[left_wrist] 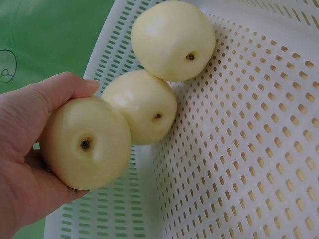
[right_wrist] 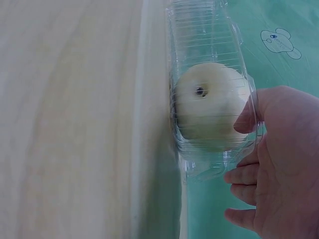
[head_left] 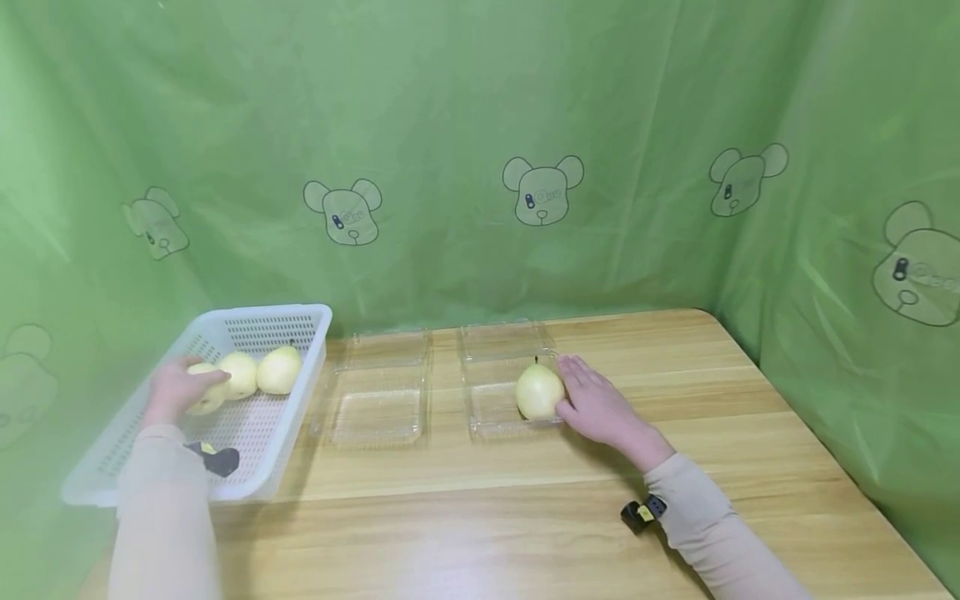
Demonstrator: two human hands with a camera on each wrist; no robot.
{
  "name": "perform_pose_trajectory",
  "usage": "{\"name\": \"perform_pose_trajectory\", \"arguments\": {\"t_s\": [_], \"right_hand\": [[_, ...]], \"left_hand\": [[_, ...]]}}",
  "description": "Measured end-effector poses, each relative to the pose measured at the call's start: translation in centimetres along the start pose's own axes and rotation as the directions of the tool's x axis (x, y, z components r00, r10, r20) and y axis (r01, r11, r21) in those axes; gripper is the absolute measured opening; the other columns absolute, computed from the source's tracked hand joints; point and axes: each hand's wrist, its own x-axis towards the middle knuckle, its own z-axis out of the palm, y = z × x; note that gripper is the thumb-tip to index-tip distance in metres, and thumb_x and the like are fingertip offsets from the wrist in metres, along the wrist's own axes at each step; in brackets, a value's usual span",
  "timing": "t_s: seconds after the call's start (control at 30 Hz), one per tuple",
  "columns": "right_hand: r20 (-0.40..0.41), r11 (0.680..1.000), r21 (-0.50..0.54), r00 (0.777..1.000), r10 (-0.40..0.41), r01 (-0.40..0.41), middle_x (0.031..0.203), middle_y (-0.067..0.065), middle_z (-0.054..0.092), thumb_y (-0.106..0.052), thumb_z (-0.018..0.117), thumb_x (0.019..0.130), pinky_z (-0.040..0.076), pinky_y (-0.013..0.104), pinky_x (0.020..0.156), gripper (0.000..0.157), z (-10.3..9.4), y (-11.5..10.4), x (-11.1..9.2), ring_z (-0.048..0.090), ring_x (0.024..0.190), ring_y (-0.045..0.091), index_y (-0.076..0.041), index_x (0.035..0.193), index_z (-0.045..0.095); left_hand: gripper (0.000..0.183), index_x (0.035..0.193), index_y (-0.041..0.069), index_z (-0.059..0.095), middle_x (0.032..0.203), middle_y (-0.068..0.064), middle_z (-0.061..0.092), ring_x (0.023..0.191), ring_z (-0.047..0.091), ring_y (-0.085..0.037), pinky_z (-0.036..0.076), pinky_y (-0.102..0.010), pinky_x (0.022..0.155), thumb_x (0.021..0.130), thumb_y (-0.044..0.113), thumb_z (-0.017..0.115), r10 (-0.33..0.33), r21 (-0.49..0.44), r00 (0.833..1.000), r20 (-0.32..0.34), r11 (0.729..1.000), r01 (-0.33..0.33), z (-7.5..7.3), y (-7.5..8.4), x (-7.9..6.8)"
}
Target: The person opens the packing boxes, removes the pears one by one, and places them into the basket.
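Observation:
In the head view my left hand (head_left: 176, 387) is over the white basket, gripping a pale yellow-green pear (left_wrist: 85, 144) with thumb and fingers curled round its sides. Two more pears, a middle one (left_wrist: 142, 107) and a far one (left_wrist: 172, 40), lie beside it in the basket. My right hand (head_left: 600, 408) is at the right side of a clear plastic clamshell box (head_left: 491, 400) that contains one pear (head_left: 539, 392). In the right wrist view, its thumb reaches over the box's rim by the pear, while the fairly straight fingers stay outside the wall.
The white perforated basket (head_left: 318, 350) stands at the table's left. A second clear clamshell box (head_left: 378, 408), lid folded back, lies between basket and pear box. Green curtain (head_left: 450, 167) hangs behind the wooden table (head_left: 465, 517).

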Motion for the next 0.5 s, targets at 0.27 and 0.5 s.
{"name": "perform_pose_trajectory", "arguments": {"t_s": [0.27,0.5], "right_hand": [[-0.031,1.0,0.015,0.999,-0.015,0.016,0.155,0.028,0.027,-0.029,0.045,0.094,0.025,0.056,0.119,0.069,-0.25,-0.13,-0.2,0.025,0.145,0.046,0.011,0.147,0.027],[-0.01,1.0,0.014,1.0,-0.007,0.007,0.157,0.027,0.026,-0.029,0.044,0.095,0.024,0.055,0.12,0.069,-0.2,-0.16,-0.19,0.024,0.146,0.045,0.01,0.148,0.025]], "left_hand": [[0.089,0.146,-0.016,0.015,0.147,-0.044,0.021,0.133,0.029,-0.057,0.029,-0.064,0.112,0.092,0.036,0.062,-0.017,0.028,0.999,0.04,0.999,0.015,0.06,-0.01,0.03],[0.091,0.146,-0.016,0.014,0.149,-0.044,0.017,0.136,0.022,-0.06,0.023,-0.067,0.112,0.092,0.039,0.061,-0.038,0.092,0.995,0.096,0.995,0.029,-0.17,-0.23,0.22]]}}
